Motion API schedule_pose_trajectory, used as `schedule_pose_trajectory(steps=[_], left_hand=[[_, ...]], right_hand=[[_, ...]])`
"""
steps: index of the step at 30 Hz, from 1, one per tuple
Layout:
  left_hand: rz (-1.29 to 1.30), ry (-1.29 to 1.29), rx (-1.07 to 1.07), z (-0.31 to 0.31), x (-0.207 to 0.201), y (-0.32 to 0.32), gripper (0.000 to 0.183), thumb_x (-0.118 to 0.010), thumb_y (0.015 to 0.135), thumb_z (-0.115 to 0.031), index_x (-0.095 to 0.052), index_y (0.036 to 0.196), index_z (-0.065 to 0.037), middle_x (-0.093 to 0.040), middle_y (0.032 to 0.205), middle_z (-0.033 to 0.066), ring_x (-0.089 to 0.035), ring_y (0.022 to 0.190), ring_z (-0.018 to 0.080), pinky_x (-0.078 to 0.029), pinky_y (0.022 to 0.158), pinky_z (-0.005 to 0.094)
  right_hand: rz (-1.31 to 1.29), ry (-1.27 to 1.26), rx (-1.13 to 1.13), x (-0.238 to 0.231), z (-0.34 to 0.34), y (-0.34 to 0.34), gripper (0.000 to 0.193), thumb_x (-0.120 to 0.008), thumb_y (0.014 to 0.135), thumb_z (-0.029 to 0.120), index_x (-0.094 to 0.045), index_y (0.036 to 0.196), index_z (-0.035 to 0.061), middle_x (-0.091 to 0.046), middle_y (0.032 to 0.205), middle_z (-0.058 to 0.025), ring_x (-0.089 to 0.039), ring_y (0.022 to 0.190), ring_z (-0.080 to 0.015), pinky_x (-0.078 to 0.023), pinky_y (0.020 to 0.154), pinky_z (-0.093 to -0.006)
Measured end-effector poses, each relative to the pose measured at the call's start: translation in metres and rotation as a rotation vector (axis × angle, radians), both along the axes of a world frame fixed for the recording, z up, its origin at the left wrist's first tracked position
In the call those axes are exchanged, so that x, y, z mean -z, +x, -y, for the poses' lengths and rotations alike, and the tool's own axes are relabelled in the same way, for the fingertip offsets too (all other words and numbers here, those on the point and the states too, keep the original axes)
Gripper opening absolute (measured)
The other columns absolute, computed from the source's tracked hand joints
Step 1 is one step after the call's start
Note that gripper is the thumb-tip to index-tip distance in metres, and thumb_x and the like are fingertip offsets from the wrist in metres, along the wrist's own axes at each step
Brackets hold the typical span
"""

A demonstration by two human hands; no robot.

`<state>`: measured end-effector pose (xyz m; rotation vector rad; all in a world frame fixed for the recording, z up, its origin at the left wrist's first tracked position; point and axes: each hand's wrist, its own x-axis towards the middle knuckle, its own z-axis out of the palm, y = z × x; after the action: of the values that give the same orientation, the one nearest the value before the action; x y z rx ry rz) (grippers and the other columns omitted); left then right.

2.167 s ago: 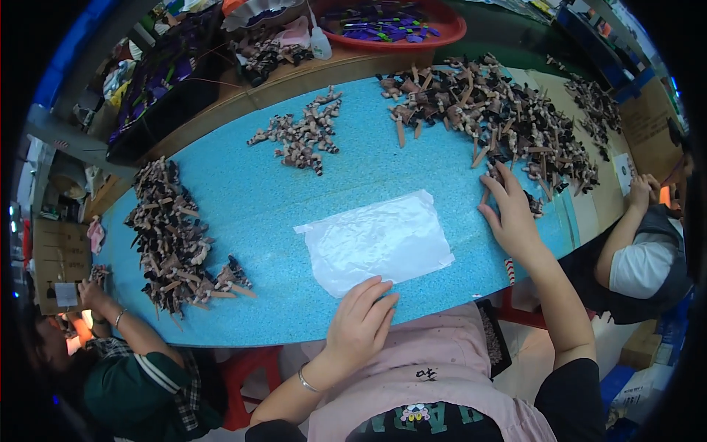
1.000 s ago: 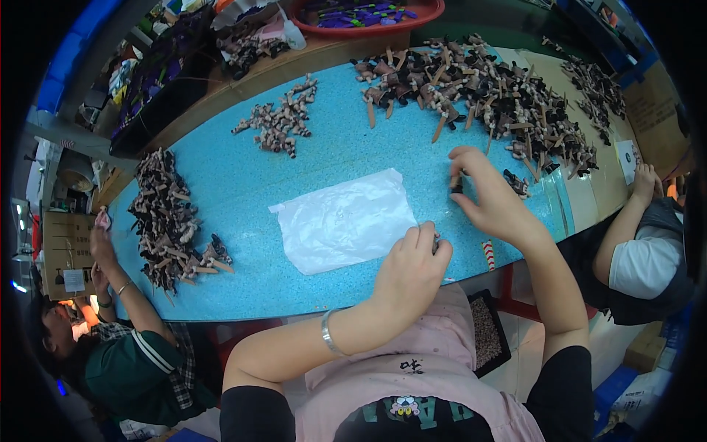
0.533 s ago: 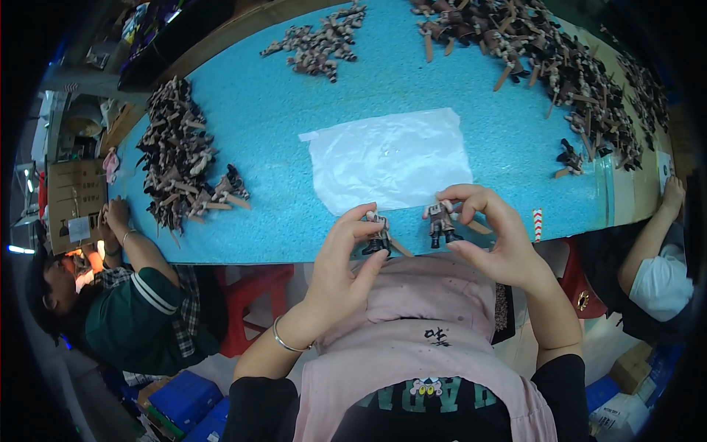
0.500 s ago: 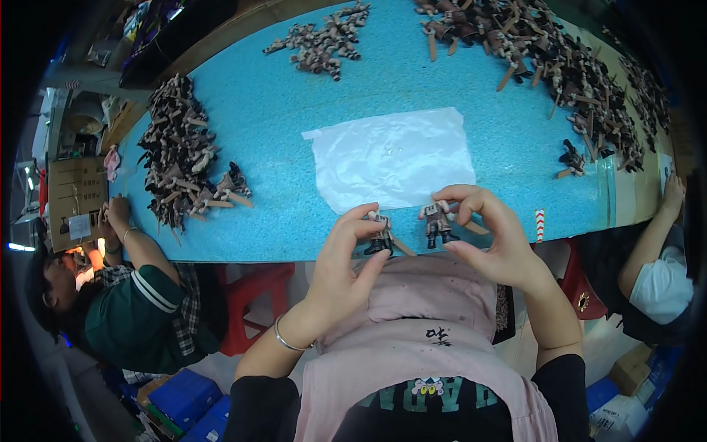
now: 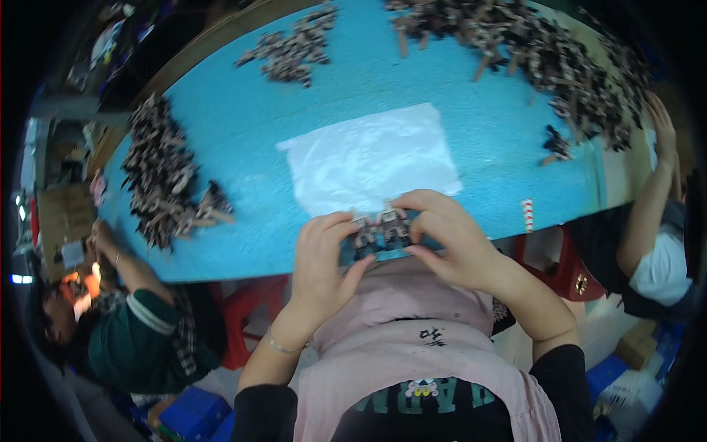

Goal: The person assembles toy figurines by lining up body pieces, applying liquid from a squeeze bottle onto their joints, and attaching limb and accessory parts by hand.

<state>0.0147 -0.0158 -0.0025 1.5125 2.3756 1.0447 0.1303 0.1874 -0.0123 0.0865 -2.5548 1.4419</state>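
My left hand [image 5: 322, 254] pinches a small figurine [image 5: 363, 234] between fingers and thumb. It has a pale upper part and a dark lower end. Close beside it, my right hand [image 5: 451, 237] grips a second, similar figurine [image 5: 394, 227]. The two stand upright side by side over the near edge of the table; whether they touch cannot be made out in the blur. Just beyond my fingers lies a white sheet [image 5: 372, 158] of thin, wrinkled material on the blue tabletop [image 5: 243, 147].
Heaps of similar figurines lie at the left [image 5: 158, 173], the back [image 5: 291, 48] and the far right [image 5: 545, 59]. A red-and-white striped strip [image 5: 527, 215] sits near the right front edge. One person [image 5: 140, 331] sits at left, another [image 5: 655, 258] at right, with red stools [image 5: 250, 317] nearby.
Both hands have come closer together, bringing the two figurines side by side. The whole view has shifted slightly. At right, the other person's hand has moved farther up along the table edge.
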Motion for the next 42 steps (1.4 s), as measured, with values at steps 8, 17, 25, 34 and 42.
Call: schedule_pose_trajectory(steps=[8, 17, 25, 34, 42], left_hand=[[-0.115, -0.088, 0.013, -0.012, -0.007, 0.005, 0.069, -0.079, 0.068, -0.025, -0.051, 0.127, -0.003, -0.05, 0.129, 0.0169, -0.046, 0.115, 0.0366, -0.035, 0.099, 0.0454], [-0.121, -0.117, 0.043, -0.024, -0.004, 0.005, 0.062, -0.079, 0.067, -0.019, -0.055, 0.122, -0.003, -0.057, 0.116, 0.0123, -0.051, 0.107, 0.0331, -0.036, 0.094, 0.0429], [-0.074, -0.06, 0.091, -0.024, -0.002, 0.0, 0.06, -0.08, 0.065, -0.014, -0.056, 0.12, -0.003, -0.057, 0.112, 0.013, -0.053, 0.101, 0.0332, -0.041, 0.089, 0.042], [-0.055, -0.084, 0.146, -0.025, -0.007, -0.004, 0.062, -0.079, 0.066, -0.014, -0.055, 0.122, -0.003, -0.056, 0.114, 0.0113, -0.053, 0.104, 0.0321, -0.042, 0.088, 0.0416], [-0.147, -0.109, 0.096, -0.026, -0.016, 0.002, 0.064, -0.079, 0.065, -0.017, -0.055, 0.123, -0.003, -0.054, 0.118, 0.0126, -0.051, 0.107, 0.033, -0.039, 0.089, 0.0431]], right_hand=[[-0.009, 0.251, 0.316, -0.021, -0.058, 0.03, 0.023, -0.068, 0.076, 0.003, -0.059, 0.096, 0.0053, -0.052, 0.127, -0.0167, -0.048, 0.121, -0.0341, -0.038, 0.1, -0.0424], [0.209, 0.543, 0.907, -0.016, -0.133, 0.059, 0.034, -0.065, 0.087, 0.022, -0.059, 0.113, 0.0003, -0.054, 0.113, -0.0191, -0.051, 0.107, -0.0357, -0.041, 0.092, -0.0412], [0.11, 0.437, 0.571, -0.02, -0.089, 0.034, 0.043, -0.072, 0.074, 0.002, -0.058, 0.115, 0.0041, -0.052, 0.117, -0.0178, -0.051, 0.107, -0.0349, -0.043, 0.091, -0.0385], [0.125, -0.121, -0.001, -0.04, -0.03, 0.017, 0.067, -0.071, 0.068, -0.006, -0.047, 0.13, 0.004, -0.052, 0.114, -0.0159, -0.054, 0.1, -0.033, -0.044, 0.09, -0.0395], [0.012, 0.194, -0.036, -0.028, -0.046, 0.009, 0.051, -0.072, 0.076, 0.008, -0.052, 0.124, 0.0044, -0.049, 0.128, -0.0183, -0.05, 0.118, -0.0352, -0.043, 0.097, -0.0421]])
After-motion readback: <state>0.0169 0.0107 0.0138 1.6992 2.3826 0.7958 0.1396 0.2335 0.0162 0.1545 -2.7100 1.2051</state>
